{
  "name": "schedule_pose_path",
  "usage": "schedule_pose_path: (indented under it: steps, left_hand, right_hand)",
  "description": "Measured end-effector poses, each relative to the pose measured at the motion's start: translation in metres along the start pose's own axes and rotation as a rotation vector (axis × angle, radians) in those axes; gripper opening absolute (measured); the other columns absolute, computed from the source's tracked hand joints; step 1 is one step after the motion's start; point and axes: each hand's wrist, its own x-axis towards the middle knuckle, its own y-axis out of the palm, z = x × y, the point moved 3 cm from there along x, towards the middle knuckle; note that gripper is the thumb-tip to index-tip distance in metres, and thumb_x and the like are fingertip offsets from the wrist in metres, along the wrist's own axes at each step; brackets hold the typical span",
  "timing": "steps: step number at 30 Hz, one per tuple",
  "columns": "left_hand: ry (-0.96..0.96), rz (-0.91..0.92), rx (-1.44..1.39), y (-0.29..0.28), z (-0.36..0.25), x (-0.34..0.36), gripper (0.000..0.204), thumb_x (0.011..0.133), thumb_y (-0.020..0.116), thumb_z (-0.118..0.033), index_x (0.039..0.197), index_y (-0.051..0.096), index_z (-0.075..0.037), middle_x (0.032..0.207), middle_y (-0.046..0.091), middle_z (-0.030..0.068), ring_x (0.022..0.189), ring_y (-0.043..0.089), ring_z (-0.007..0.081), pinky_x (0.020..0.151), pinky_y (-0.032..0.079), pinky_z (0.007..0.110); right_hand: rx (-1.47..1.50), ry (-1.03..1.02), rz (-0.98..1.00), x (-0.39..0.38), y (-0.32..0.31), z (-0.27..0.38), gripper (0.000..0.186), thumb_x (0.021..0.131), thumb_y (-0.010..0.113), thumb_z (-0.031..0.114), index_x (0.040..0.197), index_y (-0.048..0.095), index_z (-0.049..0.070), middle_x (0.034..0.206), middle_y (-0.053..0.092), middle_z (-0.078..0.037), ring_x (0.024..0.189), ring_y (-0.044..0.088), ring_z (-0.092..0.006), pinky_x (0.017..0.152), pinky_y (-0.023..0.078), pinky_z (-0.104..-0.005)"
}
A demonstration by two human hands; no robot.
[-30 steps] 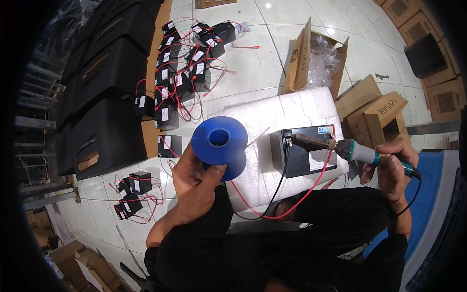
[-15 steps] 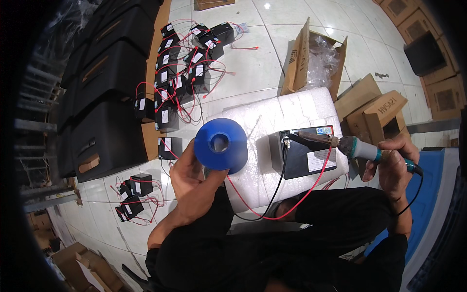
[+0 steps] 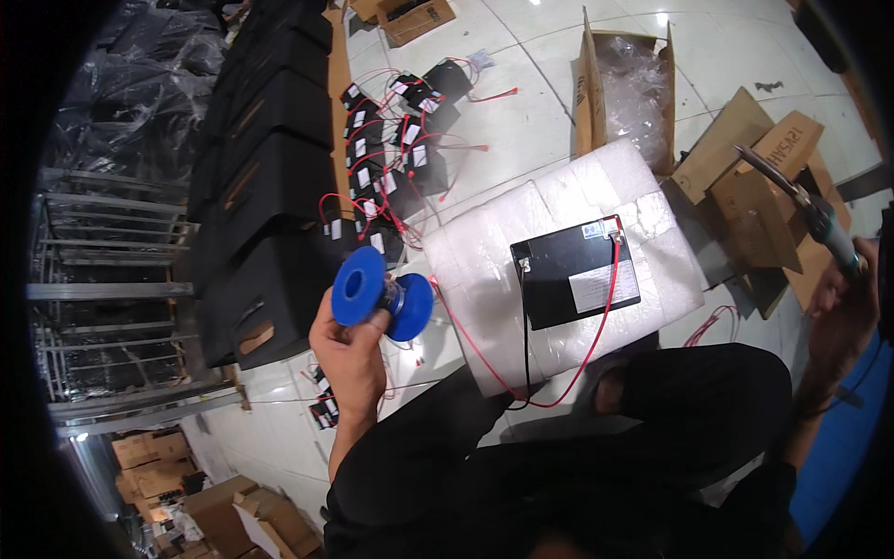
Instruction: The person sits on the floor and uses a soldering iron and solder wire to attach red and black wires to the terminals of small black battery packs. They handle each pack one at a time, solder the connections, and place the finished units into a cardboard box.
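In my left hand (image 3: 352,349) is a blue spool of solder wire (image 3: 374,279), tilted, with fingers and thumb round it between the flanges. My right hand (image 3: 841,298), at the far right, grips a soldering iron (image 3: 821,224) whose metal tip points up and left, away from the battery. A black battery (image 3: 557,298) with a white label lies on a white foam block (image 3: 484,247) in front of me. A red wire (image 3: 605,321) and a black wire (image 3: 527,349) run from its two terminals and hang over the block's near edge.
Several small black batteries (image 3: 363,149) with red leads lie on the tiled floor to the left. Beside them stands a row of large black cases (image 3: 275,196). Open cardboard boxes (image 3: 596,102) stand beyond the block and to its right (image 3: 764,233).
My right hand has drawn the soldering iron off the battery terminal and out to the right. The spool has tipped from facing me to sideways. The view has shifted.
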Motion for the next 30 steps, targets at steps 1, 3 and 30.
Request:
schedule_pose_path:
  steps: [1, 3, 30]
  left_hand:
    - [0.004, 0.012, -0.048, -0.003, -0.005, 0.003, 0.040, 0.081, 0.063, 0.001, 0.120, 0.058, 0.008, 0.110, 0.066, 0.0151, 0.102, 0.064, 0.0215, 0.099, 0.046, 0.036]
    - [-0.059, 0.035, -0.044, -0.009, -0.021, 0.006, 0.040, 0.090, 0.061, -0.017, 0.122, 0.055, 0.006, 0.112, 0.063, 0.0153, 0.104, 0.063, 0.0249, 0.101, 0.048, 0.040]
    - [0.010, 0.138, 0.307, -0.028, -0.069, 0.029, 0.051, 0.099, 0.059, -0.030, 0.139, 0.047, -0.001, 0.140, 0.048, 0.0185, 0.129, 0.049, 0.0258, 0.110, 0.041, 0.042]
  right_hand:
    - [0.047, 0.055, -0.062, -0.010, -0.019, -0.009, 0.050, 0.104, 0.040, 0.040, 0.129, 0.047, -0.004, 0.076, 0.050, -0.004, 0.054, 0.049, -0.0064, 0.043, 0.042, -0.0186]
    - [-0.012, 0.000, -0.126, -0.033, -0.050, -0.025, 0.050, 0.104, 0.039, 0.039, 0.129, 0.047, -0.003, 0.078, 0.048, -0.004, 0.056, 0.048, -0.0058, 0.045, 0.041, -0.0173]
    - [-1.640, 0.146, -0.001, -0.241, -0.253, -0.152, 0.020, 0.090, 0.069, 0.026, 0.094, 0.067, 0.007, 0.077, 0.066, -0.012, 0.065, 0.067, -0.0263, 0.054, 0.052, -0.0361]
